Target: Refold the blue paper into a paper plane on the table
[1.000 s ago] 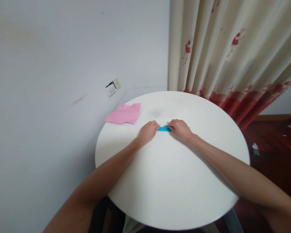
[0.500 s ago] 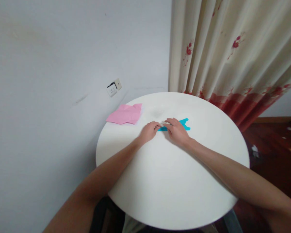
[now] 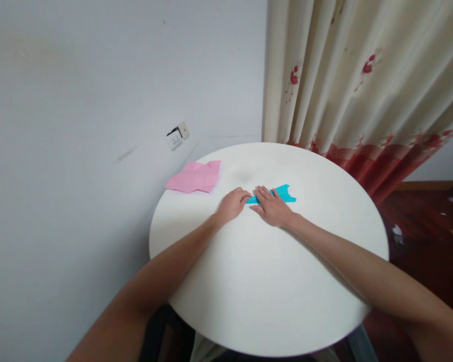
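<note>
A folded piece of blue paper (image 3: 286, 194) lies on the white round table (image 3: 264, 281), with a notched end pointing right and a narrow end at the left. My left hand (image 3: 232, 204) pinches the narrow left end between bent fingers. Flat across the middle of the paper rests my right hand (image 3: 272, 207), its fingers stretched out and its thumb a little apart on the near side. The part of the paper beneath the right hand is hidden.
A creased sheet of pink paper (image 3: 195, 177) lies at the table's far left, close to the wall. Wall sockets (image 3: 174, 139) are behind it. A cream curtain with red flowers (image 3: 362, 90) hangs beyond the table at the right.
My right hand has gone from curled fingers to lying flat on the blue paper. The notched end now looks flatter and wider. My left hand stays at the narrow end.
</note>
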